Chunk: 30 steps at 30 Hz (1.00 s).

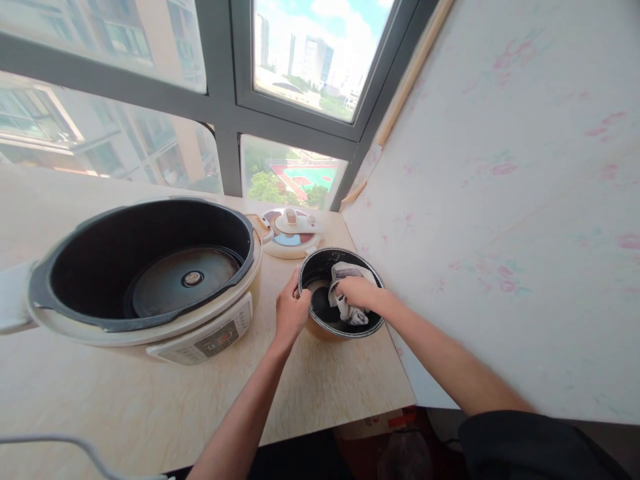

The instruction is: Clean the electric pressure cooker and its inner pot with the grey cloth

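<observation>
A dark-lined inner pot stands on the stone-patterned sill, near the wall on the right. My left hand grips its left rim, thumb over the edge and fingers outside. Inside the pot, my right hand is closed on a crumpled greyish cloth, which lies against the inner wall and bottom. Some of the right fingers are hidden by the cloth. To the left sits the electric pressure cooker body, lidless, with its heating plate showing inside.
Behind the pot rests the cooker's round lid. A grey cord crosses the sill's front left corner. Windows with a grey frame rise at the back. The flowered wall borders the right side, close to my right arm.
</observation>
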{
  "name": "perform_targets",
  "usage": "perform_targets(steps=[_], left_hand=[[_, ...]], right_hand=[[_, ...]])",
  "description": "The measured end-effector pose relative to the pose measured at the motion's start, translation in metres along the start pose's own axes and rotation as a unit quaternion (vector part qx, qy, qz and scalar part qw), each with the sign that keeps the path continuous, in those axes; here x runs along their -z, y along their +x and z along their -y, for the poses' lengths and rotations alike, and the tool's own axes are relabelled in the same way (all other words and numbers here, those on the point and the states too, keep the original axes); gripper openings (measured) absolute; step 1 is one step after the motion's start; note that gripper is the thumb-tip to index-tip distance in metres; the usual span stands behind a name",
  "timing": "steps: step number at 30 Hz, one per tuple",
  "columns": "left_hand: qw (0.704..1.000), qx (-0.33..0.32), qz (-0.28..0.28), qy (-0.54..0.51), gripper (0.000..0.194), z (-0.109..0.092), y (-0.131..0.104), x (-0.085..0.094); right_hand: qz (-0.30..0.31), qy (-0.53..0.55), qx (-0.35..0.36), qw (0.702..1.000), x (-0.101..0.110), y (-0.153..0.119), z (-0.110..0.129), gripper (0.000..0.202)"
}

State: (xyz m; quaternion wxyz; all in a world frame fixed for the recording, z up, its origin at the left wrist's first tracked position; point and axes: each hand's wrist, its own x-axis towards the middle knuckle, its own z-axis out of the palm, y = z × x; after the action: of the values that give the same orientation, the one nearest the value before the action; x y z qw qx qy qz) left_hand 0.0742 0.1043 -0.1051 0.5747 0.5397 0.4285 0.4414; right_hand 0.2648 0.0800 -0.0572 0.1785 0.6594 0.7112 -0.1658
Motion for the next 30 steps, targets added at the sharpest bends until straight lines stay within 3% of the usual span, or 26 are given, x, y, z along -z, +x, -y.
perform_targets(steps=[4, 10, 14, 18, 21, 25, 27, 30], left_hand=[[1.000, 0.009, 0.005, 0.000, 0.066, 0.000, 0.000, 0.001], [0.999, -0.016, 0.034, -0.030, 0.063, 0.008, 0.003, 0.004], [0.999, -0.007, 0.032, -0.037, 0.058, 0.012, 0.003, 0.003], [0.998, -0.012, 0.037, -0.044, 0.055, 0.013, 0.000, 0.001], [0.997, -0.020, 0.046, -0.059, 0.057, 0.015, -0.002, 0.001], [0.995, -0.036, 0.063, -0.071, 0.068, 0.020, 0.000, 0.003], [0.994, -0.041, 0.073, -0.066, 0.076, 0.023, 0.001, 0.005], [0.994, -0.042, 0.086, -0.056, 0.084, 0.026, 0.001, 0.009]], right_hand=[[-0.042, -0.029, 0.021, 0.998, -0.008, 0.001, 0.008, 0.035], [-0.082, -0.072, -0.012, 0.994, -0.020, 0.006, 0.015, 0.062], [-0.092, -0.033, -0.036, 0.995, -0.016, 0.013, 0.013, 0.045], [-0.104, 0.036, -0.061, 0.992, 0.003, 0.008, -0.002, 0.032], [-0.184, 0.161, -0.104, 0.964, 0.019, -0.002, -0.014, 0.044], [-0.319, 0.313, -0.164, 0.880, 0.034, -0.007, -0.011, 0.051], [-0.339, 0.328, -0.140, 0.871, 0.037, -0.003, 0.002, 0.050], [-0.318, 0.327, -0.063, 0.888, 0.036, 0.005, 0.033, 0.042]])
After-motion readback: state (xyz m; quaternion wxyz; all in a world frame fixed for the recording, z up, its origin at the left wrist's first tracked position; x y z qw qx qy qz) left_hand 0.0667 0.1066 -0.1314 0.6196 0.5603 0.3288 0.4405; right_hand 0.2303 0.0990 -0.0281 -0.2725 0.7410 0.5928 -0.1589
